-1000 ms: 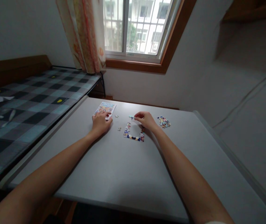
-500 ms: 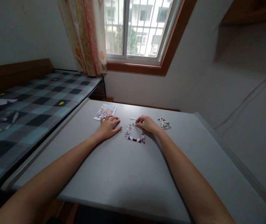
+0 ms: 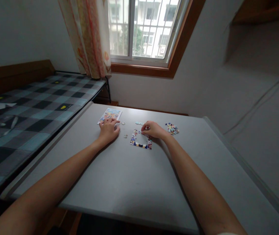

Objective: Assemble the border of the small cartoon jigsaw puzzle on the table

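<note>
My left hand [image 3: 109,131] rests on the table with its fingers loosely apart and holds nothing. Its fingertips overlap the near edge of a colourful picture sheet [image 3: 110,113]. Just right of this hand lie two loose puzzle pieces, a pale piece [image 3: 123,123] and a second piece [image 3: 125,135]. My right hand [image 3: 154,130] pinches a small jigsaw puzzle piece [image 3: 139,132] between thumb and forefinger. It is over the upper part of a partly joined puzzle frame [image 3: 141,146], whose upper right side it hides. A light-blue puzzle strip [image 3: 139,123] lies behind the frame.
A heap of puzzle pieces [image 3: 172,129] lies right of my right hand. The white table [image 3: 129,176] has a raised rim on its left and right sides. A bed with a checked cover [image 3: 44,101] stands to the left, and a window [image 3: 144,32] is ahead.
My left hand has drawn back to the left, uncovering a loose piece near the picture sheet. The right hand stays over the frame, its pinched piece slightly lower.
</note>
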A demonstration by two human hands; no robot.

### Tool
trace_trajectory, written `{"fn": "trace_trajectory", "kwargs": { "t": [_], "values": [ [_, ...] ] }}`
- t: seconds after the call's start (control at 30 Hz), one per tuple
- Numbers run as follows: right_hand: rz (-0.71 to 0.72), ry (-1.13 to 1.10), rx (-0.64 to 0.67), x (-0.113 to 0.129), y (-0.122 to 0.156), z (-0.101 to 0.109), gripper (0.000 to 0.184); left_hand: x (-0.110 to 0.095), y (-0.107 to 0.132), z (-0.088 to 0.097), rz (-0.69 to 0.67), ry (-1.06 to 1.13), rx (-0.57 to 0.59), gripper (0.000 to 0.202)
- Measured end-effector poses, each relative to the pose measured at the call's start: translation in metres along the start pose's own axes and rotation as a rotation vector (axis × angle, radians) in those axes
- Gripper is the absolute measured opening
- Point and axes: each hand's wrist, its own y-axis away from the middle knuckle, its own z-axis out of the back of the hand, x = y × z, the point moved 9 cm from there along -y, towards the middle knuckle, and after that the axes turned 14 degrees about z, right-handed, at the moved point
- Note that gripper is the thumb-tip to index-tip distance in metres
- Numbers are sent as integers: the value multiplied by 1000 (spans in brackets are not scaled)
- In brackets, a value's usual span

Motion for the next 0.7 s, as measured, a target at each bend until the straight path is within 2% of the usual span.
{"fn": "trace_trajectory", "kwargs": {
  "t": [0.23,0.4,0.53,0.7],
  "values": [
    [-18,-87,67,1,1,-5,2,-4,3,-10,-56,-61,61,42],
    [-38,-113,106,0,2,-7,4,-6,4,-9,-97,-47,44,37],
    [-56,-119,125,-1,5,-7,4,-3,3,-4,-52,-7,13,33],
    [-58,-111,135,-3,5,-7,3,2,-1,-5,8,48,38,31]
  ]
}}
